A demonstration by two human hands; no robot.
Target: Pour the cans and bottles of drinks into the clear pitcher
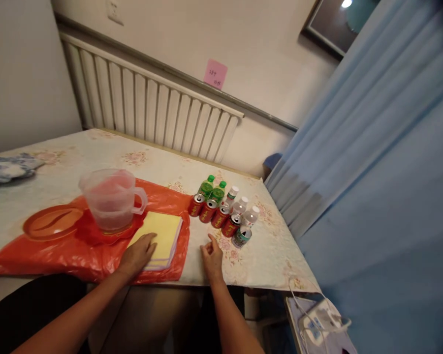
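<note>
Your left hand [138, 254] lies, gripping nothing, on the flat yellow rectangular stack [165, 231] atop red plastic sheeting [77, 258]; press evenly. Your empty, half-curled right hand [211, 258] is near red metal cans [219, 218].

Pink flowers patterned the cream tablecloth [269, 260] at the centre of the frame, while a bright red sheet [59, 258] showed at lower left, beneath yellow paper [164, 231] edged in pale lilac. Just right of centre, four cans [208, 212] wore red with yellow lettering, a fifth can [241, 238] teal, alongside green bottles [217, 193] and white-capped clear bottles [250, 217]. Light blue coloured the curtain [376, 196] at right; a pink note [215, 73] brightened the off-white wall [177, 29], top centre.
</note>
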